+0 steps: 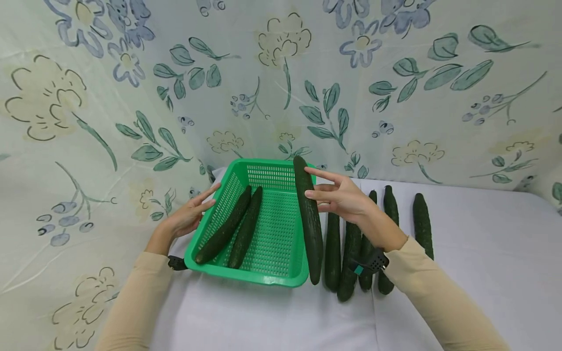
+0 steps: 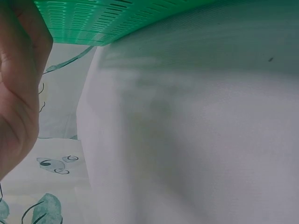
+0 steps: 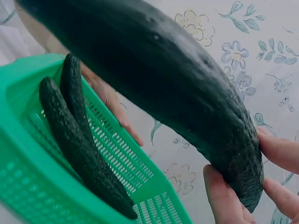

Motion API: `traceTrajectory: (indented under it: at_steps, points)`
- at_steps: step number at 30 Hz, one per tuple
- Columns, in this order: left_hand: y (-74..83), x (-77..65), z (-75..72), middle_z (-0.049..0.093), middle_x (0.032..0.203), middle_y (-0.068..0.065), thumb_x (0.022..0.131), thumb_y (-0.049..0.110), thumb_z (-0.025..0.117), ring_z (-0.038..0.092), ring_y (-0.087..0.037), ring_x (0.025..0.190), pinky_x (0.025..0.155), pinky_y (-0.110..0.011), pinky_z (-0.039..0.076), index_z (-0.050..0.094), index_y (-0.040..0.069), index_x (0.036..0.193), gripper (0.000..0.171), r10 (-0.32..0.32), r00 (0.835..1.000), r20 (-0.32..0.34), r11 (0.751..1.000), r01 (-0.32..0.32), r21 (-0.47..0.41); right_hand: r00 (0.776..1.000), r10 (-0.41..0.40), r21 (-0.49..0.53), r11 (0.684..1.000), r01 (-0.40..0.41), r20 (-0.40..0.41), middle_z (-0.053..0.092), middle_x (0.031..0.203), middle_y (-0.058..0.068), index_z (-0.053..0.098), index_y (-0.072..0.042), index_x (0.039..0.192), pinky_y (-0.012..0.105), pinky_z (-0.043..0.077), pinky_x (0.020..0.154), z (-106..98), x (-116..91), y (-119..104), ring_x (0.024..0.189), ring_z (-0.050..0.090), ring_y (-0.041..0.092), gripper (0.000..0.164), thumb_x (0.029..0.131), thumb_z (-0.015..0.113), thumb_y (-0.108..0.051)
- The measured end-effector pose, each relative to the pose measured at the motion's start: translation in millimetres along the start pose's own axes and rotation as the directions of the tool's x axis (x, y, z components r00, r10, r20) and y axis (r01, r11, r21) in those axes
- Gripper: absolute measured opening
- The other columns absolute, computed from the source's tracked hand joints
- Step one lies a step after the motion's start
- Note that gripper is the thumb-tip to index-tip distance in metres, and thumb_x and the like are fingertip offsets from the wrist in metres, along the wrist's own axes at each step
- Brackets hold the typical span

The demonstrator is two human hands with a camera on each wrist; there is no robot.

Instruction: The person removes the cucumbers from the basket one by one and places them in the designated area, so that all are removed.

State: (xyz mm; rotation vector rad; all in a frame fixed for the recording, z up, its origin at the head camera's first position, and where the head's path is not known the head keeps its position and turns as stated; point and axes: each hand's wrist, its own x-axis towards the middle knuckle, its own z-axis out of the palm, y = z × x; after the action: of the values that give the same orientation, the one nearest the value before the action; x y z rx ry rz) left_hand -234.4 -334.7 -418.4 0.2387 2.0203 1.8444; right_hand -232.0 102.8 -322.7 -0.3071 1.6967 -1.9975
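Note:
My right hand (image 1: 344, 197) pinches a long dark green cucumber (image 1: 311, 229) near its far end, thumb on one side and fingertips on the other. It is held over the right rim of a green plastic basket (image 1: 250, 275). Two more cucumbers (image 1: 228, 229) lie side by side inside, toward the basket's left wall. Against the outside of that wall rests my left hand (image 1: 186, 217), its fingers mostly straight along the rim. The left wrist view has only part of this hand (image 2: 18, 93), beside the perforated basket wall (image 2: 93, 23).
Several cucumbers (image 1: 332, 258) lie lengthwise on the white tablecloth (image 1: 483, 243) right of the basket, partly covered by my right hand and forearm. One cucumber (image 1: 422, 222) lies farther right, apart from the others. A floral-patterned cloth (image 1: 263, 78) hangs behind the table.

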Motion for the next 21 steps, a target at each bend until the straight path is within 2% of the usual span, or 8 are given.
traceTrajectory:
  at_steps: [3,8,10,12,14,17,19,21]
  points:
    - [0.1,-0.7,0.4,0.038,0.146,-0.015,0.109,0.030,0.044,0.045,-0.006,0.047,0.046,-0.021,0.040,0.016,0.037,0.161,0.059,0.001,1.000,-0.004,1.000,-0.001,0.014,1.000,-0.022,-0.023,0.999,0.022,0.000,0.056,0.094,0.006,0.042,-0.017,0.154,0.030,0.051,0.066,-10.8,-6.3,1.5,0.075,0.053,0.014,0.068,0.094,0.068,-0.001]
    - [-1.0,-0.5,0.6,0.058,0.112,0.003,0.108,0.032,0.047,0.036,-0.005,0.041,0.043,-0.021,0.036,0.019,0.037,0.161,0.060,0.000,1.000,-0.015,1.000,0.000,0.023,0.999,-0.049,-0.058,0.997,0.049,-0.011,0.053,0.094,0.007,0.041,-0.015,0.154,0.028,0.047,0.063,-26.0,-16.4,4.0,0.077,0.051,0.015,0.068,0.094,0.068,0.000]
    - [-1.0,-0.2,0.6,0.061,0.091,0.002,0.108,0.031,0.047,0.038,-0.005,0.042,0.044,-0.022,0.036,0.019,0.036,0.161,0.060,0.001,1.000,-0.007,1.000,-0.001,0.005,0.998,-0.051,-0.075,0.996,0.049,-0.030,0.052,0.097,0.008,0.042,-0.015,0.154,0.028,0.048,0.063,-30.9,-21.1,4.5,0.078,0.051,0.015,0.068,0.094,0.069,-0.001]
    - [-0.6,-0.2,0.1,0.063,0.089,0.004,0.108,0.030,0.045,0.038,-0.005,0.042,0.043,-0.022,0.036,0.017,0.035,0.161,0.060,0.004,1.000,0.003,1.000,-0.005,0.004,0.997,-0.053,-0.094,0.994,0.048,-0.048,0.050,0.100,0.009,0.042,-0.016,0.154,0.028,0.047,0.064,-35.5,-26.1,4.5,0.080,0.051,0.016,0.068,0.093,0.070,-0.002]
    - [-0.7,0.2,0.0,0.062,0.091,0.001,0.108,0.031,0.045,0.038,-0.005,0.042,0.043,-0.022,0.036,0.017,0.036,0.161,0.060,0.004,1.000,0.000,1.000,-0.004,0.007,0.996,-0.055,-0.130,0.990,0.045,-0.067,0.048,0.106,0.010,0.042,-0.017,0.154,0.029,0.049,0.067,-40.3,-31.4,4.5,0.083,0.052,0.015,0.068,0.093,0.071,-0.006]
    - [-0.9,0.2,-0.7,0.059,0.119,-0.006,0.108,0.031,0.046,0.035,-0.004,0.040,0.041,-0.021,0.034,0.019,0.037,0.160,0.059,0.009,1.000,-0.013,1.000,-0.008,0.025,0.995,-0.064,-0.153,0.987,0.051,-0.077,0.047,0.109,0.011,0.042,-0.017,0.154,0.029,0.049,0.068,-48.4,-38.9,5.1,0.086,0.052,0.016,0.069,0.093,0.071,-0.007]
    - [-0.9,0.0,-0.8,0.047,0.138,-0.005,0.108,0.031,0.046,0.034,-0.004,0.040,0.041,-0.021,0.034,0.020,0.037,0.160,0.059,0.014,1.000,-0.017,0.999,-0.014,0.034,0.994,-0.075,-0.160,0.985,0.063,-0.073,0.048,0.109,0.011,0.041,-0.017,0.155,0.028,0.048,0.067,-54.6,-43.7,5.6,0.085,0.051,0.016,0.068,0.094,0.070,-0.006]
    - [-1.1,-0.1,-0.7,0.054,0.127,-0.006,0.108,0.032,0.046,0.034,-0.004,0.040,0.041,-0.021,0.034,0.021,0.038,0.160,0.058,0.010,1.000,-0.017,0.999,-0.009,0.033,0.994,-0.085,-0.160,0.984,0.073,-0.068,0.048,0.106,0.012,0.041,-0.016,0.155,0.028,0.047,0.065,-61.5,-47.6,6.3,0.084,0.051,0.016,0.068,0.094,0.069,-0.003]
